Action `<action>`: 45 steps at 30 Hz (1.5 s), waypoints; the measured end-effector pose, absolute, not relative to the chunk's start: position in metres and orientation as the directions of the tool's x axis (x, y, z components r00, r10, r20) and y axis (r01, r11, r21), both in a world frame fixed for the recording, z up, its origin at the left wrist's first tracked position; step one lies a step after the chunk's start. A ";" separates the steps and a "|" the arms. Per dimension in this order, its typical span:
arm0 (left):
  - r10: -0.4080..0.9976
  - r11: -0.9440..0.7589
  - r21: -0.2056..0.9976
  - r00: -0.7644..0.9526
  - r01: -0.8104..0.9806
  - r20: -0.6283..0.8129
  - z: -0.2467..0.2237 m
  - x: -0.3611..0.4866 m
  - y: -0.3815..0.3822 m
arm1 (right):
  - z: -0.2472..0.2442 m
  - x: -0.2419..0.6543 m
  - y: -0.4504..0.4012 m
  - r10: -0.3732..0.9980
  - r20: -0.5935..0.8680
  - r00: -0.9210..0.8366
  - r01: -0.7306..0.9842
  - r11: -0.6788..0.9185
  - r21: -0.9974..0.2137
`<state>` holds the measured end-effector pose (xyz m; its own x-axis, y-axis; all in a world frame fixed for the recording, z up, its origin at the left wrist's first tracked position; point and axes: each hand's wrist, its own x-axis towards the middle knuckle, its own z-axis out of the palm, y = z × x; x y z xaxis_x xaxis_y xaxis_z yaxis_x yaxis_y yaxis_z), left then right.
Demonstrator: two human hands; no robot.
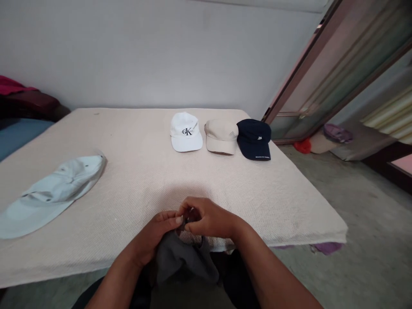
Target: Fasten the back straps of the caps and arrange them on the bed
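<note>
A dark grey cloth cap [185, 259] hangs below my two hands at the near edge of the bed. My left hand [159, 229] pinches its upper edge between thumb and fingers. My right hand [206, 219] curls in from the right, its fingertips touching the same strap-like part beside my left thumb. The small piece between the fingertips is too dark to make out. Farther back stand a white cap [186, 132] with black letters, a beige cap [221, 136] and a navy cap [255, 139], side by side.
A pale, flattened cap [54, 193] lies at the left on the light bedspread [135, 171]. A grey wall rises behind. Dark red and blue items [25, 128] sit at the far left. Grey floor and a purple bundle [337, 133] show at right.
</note>
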<state>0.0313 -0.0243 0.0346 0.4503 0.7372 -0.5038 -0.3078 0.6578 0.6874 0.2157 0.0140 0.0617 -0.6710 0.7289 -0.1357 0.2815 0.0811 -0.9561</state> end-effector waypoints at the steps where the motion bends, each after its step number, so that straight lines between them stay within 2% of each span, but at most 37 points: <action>1: 0.727 0.667 0.682 0.463 -0.301 -0.507 0.034 0.030 -0.025 | 0.060 0.217 0.015 0.713 -0.158 -0.683 0.263 0.038 -0.964; 4: 0.724 0.671 0.683 0.454 -0.288 -0.520 0.035 0.026 -0.026 | 0.057 0.223 0.016 0.658 -0.227 -0.718 0.161 -0.161 -0.974; 7: 0.735 0.661 0.695 0.433 -0.282 -0.522 0.042 0.026 -0.028 | 0.059 0.227 0.015 0.664 -0.220 -0.715 -0.045 -0.358 -0.933; 12: 0.760 0.645 0.681 0.382 -0.347 -0.525 0.055 0.030 -0.030 | 0.068 0.232 0.015 0.728 -0.205 -0.654 -0.298 -0.497 -0.815; 15: 0.738 0.667 0.513 0.380 -0.540 -0.558 0.061 0.023 -0.022 | 0.071 0.237 0.016 0.759 -0.221 -0.612 -0.309 -0.487 -0.817; 18: 0.818 0.544 0.381 0.372 -0.748 -0.438 0.067 0.012 -0.006 | 0.073 0.241 0.016 0.727 -0.247 -0.641 -0.208 -0.474 -0.856; 20: 0.872 0.452 0.394 0.303 -0.801 -0.384 0.070 0.008 0.004 | 0.072 0.242 0.015 0.696 -0.250 -0.673 -0.168 -0.472 -0.865; 23: 0.862 0.474 0.458 0.289 -0.752 -0.416 0.068 0.012 0.009 | 0.069 0.246 0.017 0.755 -0.203 -0.624 -0.300 -0.471 -0.830; 26: 0.803 0.578 0.488 0.352 -0.654 -0.481 0.060 0.022 0.001 | 0.066 0.252 0.023 0.901 -0.186 -0.391 -0.529 -0.386 -0.756; 29: 0.770 0.636 0.552 0.406 -0.539 -0.492 0.051 0.029 -0.017 | 0.062 0.258 0.034 0.953 -0.233 -0.195 -0.638 -0.304 -0.708; 34: 0.809 0.583 0.631 0.441 -0.512 -0.389 0.041 0.035 -0.039 | 0.055 0.255 0.044 0.958 -0.279 -0.071 -0.601 -0.264 -0.754; 39: 0.807 0.578 0.548 0.325 -0.604 -0.493 0.037 0.044 -0.030 | 0.054 0.243 0.039 0.961 -0.274 -0.045 -0.541 -0.254 -0.802; 42: 0.858 0.474 0.520 0.238 -0.711 -0.456 0.036 0.040 -0.016 | 0.055 0.242 0.036 0.961 -0.274 -0.046 -0.558 -0.252 -0.790; 45: 0.887 0.375 0.516 0.137 -0.771 -0.441 0.040 0.035 -0.003 | 0.052 0.245 0.034 0.953 -0.275 -0.124 -0.502 -0.300 -0.811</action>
<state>0.0348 -0.0026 0.0396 0.1366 0.8873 -0.4406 -0.7706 0.3746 0.5155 0.2448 0.0338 0.0517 -0.1243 0.9533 -0.2753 -0.5023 -0.2997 -0.8111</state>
